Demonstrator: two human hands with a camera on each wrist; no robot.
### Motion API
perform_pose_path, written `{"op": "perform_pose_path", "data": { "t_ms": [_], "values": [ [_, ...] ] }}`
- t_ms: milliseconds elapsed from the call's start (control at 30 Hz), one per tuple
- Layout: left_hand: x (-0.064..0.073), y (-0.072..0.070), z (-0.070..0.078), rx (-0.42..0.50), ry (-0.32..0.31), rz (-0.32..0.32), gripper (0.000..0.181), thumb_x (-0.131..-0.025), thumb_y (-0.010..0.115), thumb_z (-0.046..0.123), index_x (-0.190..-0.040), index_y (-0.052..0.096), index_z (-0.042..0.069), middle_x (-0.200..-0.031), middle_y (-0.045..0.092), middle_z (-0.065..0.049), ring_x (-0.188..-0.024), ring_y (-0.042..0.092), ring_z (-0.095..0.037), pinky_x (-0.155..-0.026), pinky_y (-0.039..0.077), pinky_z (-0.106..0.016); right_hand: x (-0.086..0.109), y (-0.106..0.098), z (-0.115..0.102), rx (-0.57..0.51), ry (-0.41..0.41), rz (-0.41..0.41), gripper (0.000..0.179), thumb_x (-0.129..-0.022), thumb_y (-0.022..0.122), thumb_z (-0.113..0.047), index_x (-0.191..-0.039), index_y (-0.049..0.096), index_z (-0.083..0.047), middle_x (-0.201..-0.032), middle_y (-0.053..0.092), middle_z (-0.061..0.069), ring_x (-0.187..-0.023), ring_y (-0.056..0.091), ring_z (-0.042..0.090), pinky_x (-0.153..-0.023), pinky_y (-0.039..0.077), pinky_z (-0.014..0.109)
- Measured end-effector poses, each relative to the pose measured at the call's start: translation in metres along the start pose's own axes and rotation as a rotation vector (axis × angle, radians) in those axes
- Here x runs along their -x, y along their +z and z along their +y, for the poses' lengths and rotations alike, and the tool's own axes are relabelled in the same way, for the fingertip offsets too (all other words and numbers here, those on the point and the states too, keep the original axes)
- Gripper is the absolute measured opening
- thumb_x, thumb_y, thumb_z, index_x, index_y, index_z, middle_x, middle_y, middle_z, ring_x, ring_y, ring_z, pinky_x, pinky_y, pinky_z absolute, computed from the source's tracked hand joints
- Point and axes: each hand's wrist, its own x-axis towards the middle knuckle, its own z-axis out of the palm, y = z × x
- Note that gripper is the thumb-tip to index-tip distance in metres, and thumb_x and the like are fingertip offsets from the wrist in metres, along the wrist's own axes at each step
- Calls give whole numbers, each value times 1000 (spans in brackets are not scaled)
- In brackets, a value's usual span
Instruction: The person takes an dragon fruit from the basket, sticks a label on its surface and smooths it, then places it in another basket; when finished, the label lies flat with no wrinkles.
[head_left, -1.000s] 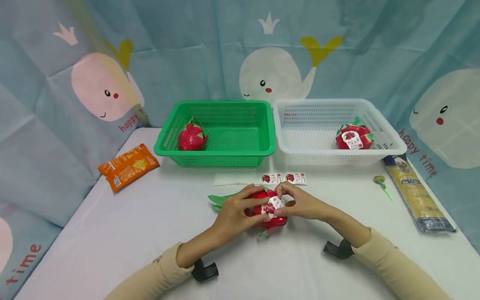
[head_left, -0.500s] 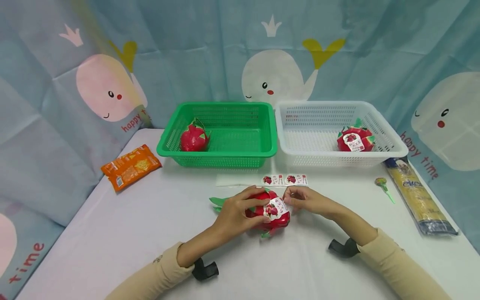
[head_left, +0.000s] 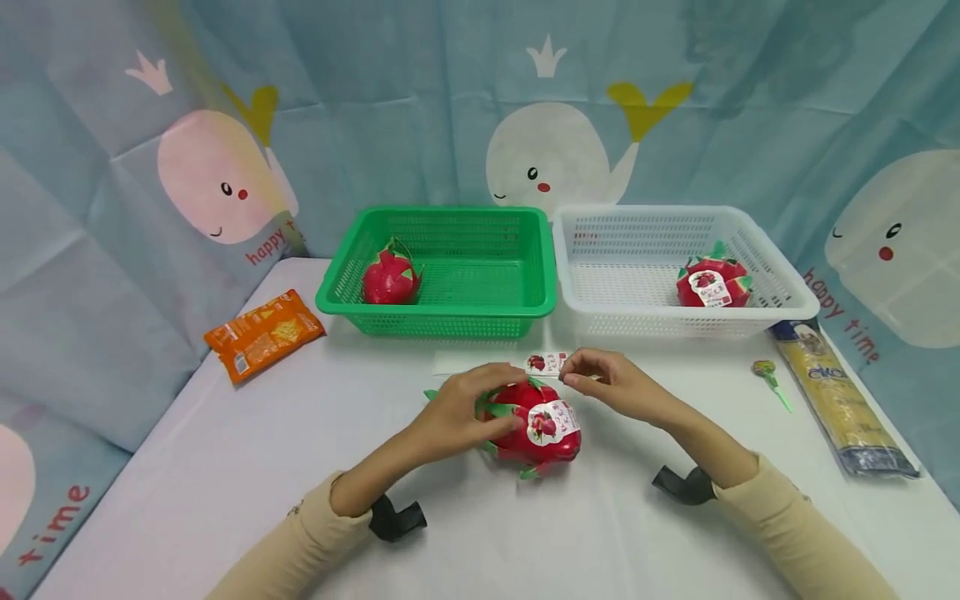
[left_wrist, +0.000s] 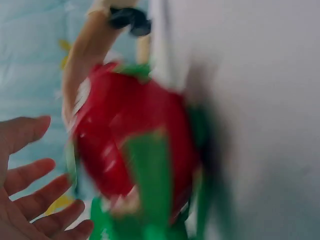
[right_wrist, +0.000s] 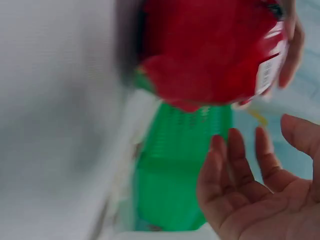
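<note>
A red dragon fruit (head_left: 517,442) with green scales lies on its side on the table, a white printed sticker (head_left: 553,422) on its upper face. My left hand (head_left: 461,412) is over its leafy end with spread, relaxed fingers; the left wrist view shows those fingers (left_wrist: 37,175) apart from the blurred fruit. To the right of the fruit hovers my right hand (head_left: 618,387), its fingers loosely bent and holding nothing, as the right wrist view shows. Its fingertips are beside a strip of backing paper (head_left: 457,362) that bears a printed sticker (head_left: 545,362); the hand hides the strip's right end.
Behind stand a green basket (head_left: 435,310) and a white basket (head_left: 686,315), each with one dragon fruit inside. An orange snack packet (head_left: 266,335) lies at left. A lollipop (head_left: 771,382) and a pasta packet (head_left: 840,404) lie at right.
My right hand has left the sticker on the fruit, drawing right, then up toward the paper strip. My left hand has loosened from the fruit and shifted slightly left.
</note>
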Motion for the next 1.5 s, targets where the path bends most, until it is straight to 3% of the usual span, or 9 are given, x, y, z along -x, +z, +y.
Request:
{"op": "perform_pose_path", "data": {
  "t_ms": [100, 200, 300, 433, 600, 833, 1100, 1333, 1500],
  "values": [
    [-7, -16, -15, 157, -153, 68, 36, -85, 66, 21, -116, 61, 4, -115, 65, -8, -111, 59, -21, -94, 48, -38, -4, 6, -16, 125, -50, 39, 30, -88, 62, -24, -113, 61, -7, -113, 64, 10, -105, 60, 23, -84, 52, 32],
    [-10, -27, -38, 425, -366, 172, 36, -90, 60, 20, -119, 58, -1, -112, 66, -11, -109, 61, -23, -95, 48, -38, -6, 15, -28, 241, -43, 14, 49, -83, 66, -33, -125, 56, -10, -122, 61, 6, -112, 57, 22, -89, 50, 40],
    [-11, -30, -60, 676, -545, 268, 43, -92, 56, 23, -126, 51, -4, -113, 66, -10, -106, 63, -18, -95, 47, -35, -10, 26, -36, 332, 18, -58, 66, -78, 69, -46, -132, 50, -13, -129, 56, 4, -117, 52, 21, -92, 48, 42],
    [-11, -32, -79, 877, -700, 393, 46, -92, 55, 27, -126, 50, -4, -103, 70, -3, -96, 66, -10, -88, 50, -28, -19, 37, -40, 354, 66, -181, 75, -75, 70, -48, -136, 45, -12, -127, 54, 1, -111, 51, 14, -89, 48, 34],
    [-11, -36, -89, 1035, -703, 547, 41, -93, 54, 21, -119, 48, -10, -87, 72, -2, -84, 69, -10, -78, 54, -23, -28, 43, -41, 335, 62, -237, 71, -75, 72, -39, -133, 48, -8, -118, 58, -2, -99, 49, 9, -77, 48, 25],
    [-11, -39, -91, 1070, -664, 558, 37, -94, 52, 16, -117, 46, -12, -80, 72, 1, -80, 69, -9, -77, 54, -23, -29, 46, -42, 374, 41, -173, 63, -71, 72, -34, -126, 56, -8, -80, 63, -10, -75, 54, 9, -59, 47, 23],
    [-14, -40, -91, 1060, -647, 550, 33, -93, 54, 18, -113, 50, -8, -81, 72, 1, -82, 69, -9, -78, 54, -23, -22, 43, -35, 392, -67, -44, 51, -72, 71, -34, -117, 64, -12, -122, 62, -3, -113, 56, 16, -77, 48, 23],
    [-16, -42, -92, 1045, -639, 562, 24, -92, 54, 19, -104, 55, -2, -81, 72, 1, -82, 69, -9, -77, 54, -23, -15, 10, -44, 225, -43, 85, 55, -73, 74, -28, -124, 59, -12, -126, 59, 5, -100, 57, 20, -62, 53, 23],
    [-15, -43, -93, 1051, -630, 554, 26, -92, 55, 19, -104, 55, -3, -81, 72, 1, -81, 69, -9, -76, 54, -22, -13, -34, -50, 153, 0, 251, 56, -77, 73, -26, -128, 55, -14, -129, 55, 9, -107, 52, 25, -70, 56, 30]
  ]
}}
